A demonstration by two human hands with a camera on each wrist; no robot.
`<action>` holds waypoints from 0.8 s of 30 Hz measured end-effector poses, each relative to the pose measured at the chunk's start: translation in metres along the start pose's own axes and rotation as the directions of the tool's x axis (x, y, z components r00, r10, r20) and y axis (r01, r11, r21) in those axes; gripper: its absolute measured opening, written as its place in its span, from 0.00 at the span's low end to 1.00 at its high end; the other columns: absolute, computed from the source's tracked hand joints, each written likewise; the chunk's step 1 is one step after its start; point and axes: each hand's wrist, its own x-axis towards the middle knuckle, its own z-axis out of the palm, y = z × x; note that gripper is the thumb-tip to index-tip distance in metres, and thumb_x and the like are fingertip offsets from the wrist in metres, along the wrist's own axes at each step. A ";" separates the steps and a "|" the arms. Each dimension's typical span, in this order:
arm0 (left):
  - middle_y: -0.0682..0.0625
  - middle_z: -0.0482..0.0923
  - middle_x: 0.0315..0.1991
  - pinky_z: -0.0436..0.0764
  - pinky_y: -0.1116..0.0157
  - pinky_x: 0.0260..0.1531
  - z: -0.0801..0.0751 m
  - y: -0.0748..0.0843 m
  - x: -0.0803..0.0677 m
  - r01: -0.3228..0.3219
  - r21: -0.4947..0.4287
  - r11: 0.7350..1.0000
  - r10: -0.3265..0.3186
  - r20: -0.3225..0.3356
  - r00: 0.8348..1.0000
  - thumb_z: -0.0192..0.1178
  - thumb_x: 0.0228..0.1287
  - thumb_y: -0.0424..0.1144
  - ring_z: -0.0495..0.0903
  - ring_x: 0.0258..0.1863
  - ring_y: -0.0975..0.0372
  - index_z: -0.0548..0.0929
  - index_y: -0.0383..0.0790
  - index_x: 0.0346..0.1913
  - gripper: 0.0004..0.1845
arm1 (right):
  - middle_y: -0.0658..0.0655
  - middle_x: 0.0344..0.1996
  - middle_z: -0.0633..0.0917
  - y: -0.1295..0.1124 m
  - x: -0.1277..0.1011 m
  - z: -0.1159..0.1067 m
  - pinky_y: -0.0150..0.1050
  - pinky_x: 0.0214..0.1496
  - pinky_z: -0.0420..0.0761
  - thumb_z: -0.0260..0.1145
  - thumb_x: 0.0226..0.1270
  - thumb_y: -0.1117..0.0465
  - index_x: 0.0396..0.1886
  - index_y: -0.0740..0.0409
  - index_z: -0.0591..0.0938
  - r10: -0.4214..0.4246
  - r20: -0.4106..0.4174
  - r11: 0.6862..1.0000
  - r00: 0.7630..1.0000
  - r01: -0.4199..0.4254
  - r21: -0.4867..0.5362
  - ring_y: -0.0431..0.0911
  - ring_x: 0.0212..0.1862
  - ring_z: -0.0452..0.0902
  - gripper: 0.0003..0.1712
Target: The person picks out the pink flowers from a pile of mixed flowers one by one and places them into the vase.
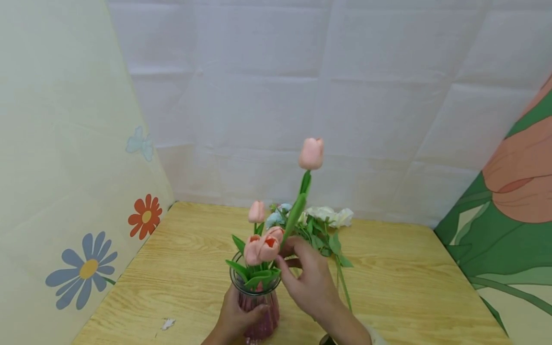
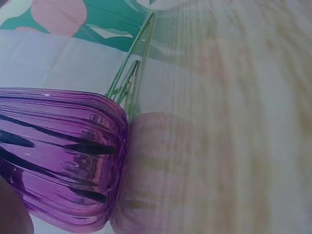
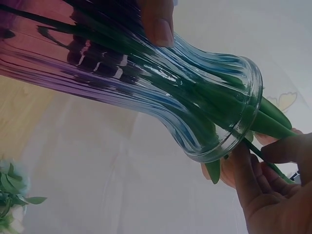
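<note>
A ribbed glass vase (image 1: 269, 314), pink-purple below and clear bluish at its flared mouth, stands on the table holding several pink tulips (image 1: 258, 250) with green leaves. My left hand (image 1: 239, 311) grips its side, thumb across the front. In the right wrist view, dark stems show through the vase (image 3: 146, 83). With thumb and fingers my right hand (image 1: 308, 273) pinches the stem of a taller pink tulip (image 1: 311, 154) just at the vase mouth. That stem slants into the opening in the right wrist view, beside the fingers (image 3: 287, 151). The left wrist view shows the purple vase base (image 2: 73, 156).
Behind my right hand, white and pale blue flowers (image 1: 329, 216) with long green stems lie on the wooden table (image 1: 414, 287). A white scuff (image 1: 168, 324) marks the tabletop at front left. Cloth walls (image 1: 258, 96) enclose the back and sides.
</note>
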 end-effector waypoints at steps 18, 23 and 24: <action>0.44 0.73 0.67 0.77 0.71 0.63 -0.001 -0.001 0.001 0.007 0.008 1.000 -0.007 0.001 1.000 0.69 0.58 0.35 0.77 0.62 0.60 0.64 0.45 0.71 0.39 | 0.51 0.37 0.84 0.001 -0.005 0.002 0.30 0.41 0.88 0.69 0.61 0.74 0.44 0.59 0.78 -0.006 0.030 0.996 1.000 0.009 -0.086 0.42 0.38 0.85 0.14; 0.44 0.72 0.67 0.77 0.71 0.63 -0.002 -0.001 0.001 0.008 0.010 1.000 -0.008 0.007 1.000 0.69 0.58 0.34 0.77 0.63 0.61 0.63 0.45 0.71 0.39 | 0.50 0.36 0.84 0.001 -0.006 0.004 0.31 0.40 0.88 0.68 0.60 0.75 0.43 0.57 0.78 -0.012 0.025 0.996 1.000 0.014 -0.083 0.39 0.37 0.84 0.14; 0.44 0.72 0.67 0.76 0.71 0.63 -0.002 -0.001 0.001 0.005 0.012 1.000 -0.006 0.007 1.000 0.69 0.58 0.34 0.77 0.63 0.61 0.63 0.45 0.71 0.39 | 0.50 0.35 0.84 0.001 -0.006 0.004 0.31 0.40 0.88 0.68 0.60 0.75 0.43 0.57 0.78 -0.012 0.022 0.996 1.000 0.014 -0.084 0.38 0.37 0.84 0.15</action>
